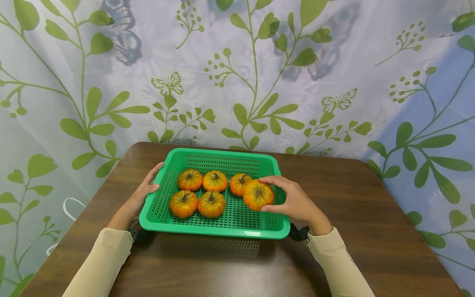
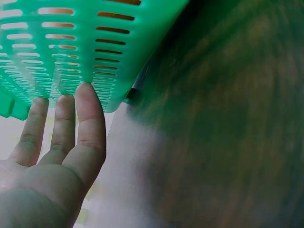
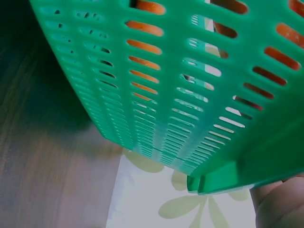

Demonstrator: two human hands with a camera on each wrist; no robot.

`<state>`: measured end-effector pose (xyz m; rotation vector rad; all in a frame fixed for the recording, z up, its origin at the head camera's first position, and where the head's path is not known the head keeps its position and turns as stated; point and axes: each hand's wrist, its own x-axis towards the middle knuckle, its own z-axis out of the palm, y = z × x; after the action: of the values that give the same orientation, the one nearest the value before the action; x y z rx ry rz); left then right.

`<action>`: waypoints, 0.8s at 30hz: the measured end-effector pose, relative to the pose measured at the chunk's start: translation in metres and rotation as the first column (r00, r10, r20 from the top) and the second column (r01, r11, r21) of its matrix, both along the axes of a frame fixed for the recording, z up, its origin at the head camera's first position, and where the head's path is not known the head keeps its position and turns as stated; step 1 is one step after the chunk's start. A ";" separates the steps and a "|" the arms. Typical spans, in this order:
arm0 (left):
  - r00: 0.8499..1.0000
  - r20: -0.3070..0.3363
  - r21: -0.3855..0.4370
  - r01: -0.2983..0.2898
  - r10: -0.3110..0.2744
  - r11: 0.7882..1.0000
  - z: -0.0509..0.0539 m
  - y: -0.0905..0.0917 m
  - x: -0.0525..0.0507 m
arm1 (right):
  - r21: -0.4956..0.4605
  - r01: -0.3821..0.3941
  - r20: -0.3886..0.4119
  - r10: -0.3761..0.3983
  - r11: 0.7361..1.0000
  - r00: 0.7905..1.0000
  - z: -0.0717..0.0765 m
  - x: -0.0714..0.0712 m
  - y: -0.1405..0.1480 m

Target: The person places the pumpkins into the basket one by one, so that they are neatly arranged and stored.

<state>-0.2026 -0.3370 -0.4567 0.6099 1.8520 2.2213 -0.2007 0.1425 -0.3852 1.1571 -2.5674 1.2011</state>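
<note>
A green plastic basket (image 1: 237, 233) with slotted walls stands on the table. My left hand (image 1: 139, 196) rests against the outside of its left rim, and in the left wrist view the straight fingers (image 2: 88, 116) touch the slotted wall. My right hand (image 1: 293, 198) holds a small orange pumpkin (image 1: 258, 195) between thumb and fingers, over the right part of the basket. Another pumpkin (image 1: 239, 184) sits just behind it, partly covered. Several more, among them a front one (image 1: 211, 204), lie in the left half. The right wrist view shows mostly basket wall, with the hand (image 3: 282, 202) cut off.
The brown wooden table (image 1: 334, 194) extends around the basket. Behind it hangs a pale curtain (image 1: 208, 111) printed with green leaves and butterflies. A white cord (image 1: 67, 208) loops beside the table's left edge.
</note>
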 end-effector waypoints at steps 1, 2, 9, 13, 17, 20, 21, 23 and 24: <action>1.000 0.001 -0.001 0.002 -0.002 1.000 0.000 0.000 0.000 | 0.019 0.002 -0.001 -0.002 1.000 1.000 0.001 0.001 -0.001; 1.000 0.000 -0.003 0.003 -0.003 1.000 0.000 0.000 0.000 | 0.035 0.001 0.003 -0.001 0.999 1.000 0.002 0.001 -0.002; 1.000 -0.005 -0.003 0.017 -0.017 1.000 -0.002 -0.002 -0.001 | 0.114 -0.028 0.032 0.025 0.993 0.999 0.006 0.001 -0.010; 1.000 -0.006 -0.001 0.017 -0.017 1.000 -0.003 -0.002 -0.001 | 0.174 -0.043 0.044 0.036 0.984 0.998 0.009 0.000 -0.015; 1.000 -0.006 -0.004 0.012 -0.012 1.000 -0.003 -0.002 -0.002 | 0.235 -0.057 0.069 0.042 0.970 0.997 0.012 -0.001 -0.019; 1.000 -0.009 -0.009 0.008 -0.008 1.000 -0.003 -0.002 -0.002 | 0.285 -0.069 0.082 0.047 0.956 0.995 0.014 -0.002 -0.022; 1.000 -0.010 -0.012 0.007 -0.007 1.000 -0.003 -0.002 -0.002 | 0.307 -0.069 0.077 0.048 0.949 0.996 0.014 -0.003 -0.023; 1.000 -0.011 -0.013 0.006 -0.006 1.000 -0.003 -0.002 -0.002 | 0.347 -0.070 0.072 0.048 0.935 0.996 0.015 -0.004 -0.026; 1.000 -0.010 -0.013 0.006 -0.007 1.000 -0.003 -0.002 -0.002 | 0.366 -0.071 0.072 0.048 0.928 0.996 0.015 -0.004 -0.026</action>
<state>-0.2047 -0.3387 -0.4595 0.6249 1.8647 2.2046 -0.2051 0.1160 -0.3701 1.2870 -2.9113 0.7908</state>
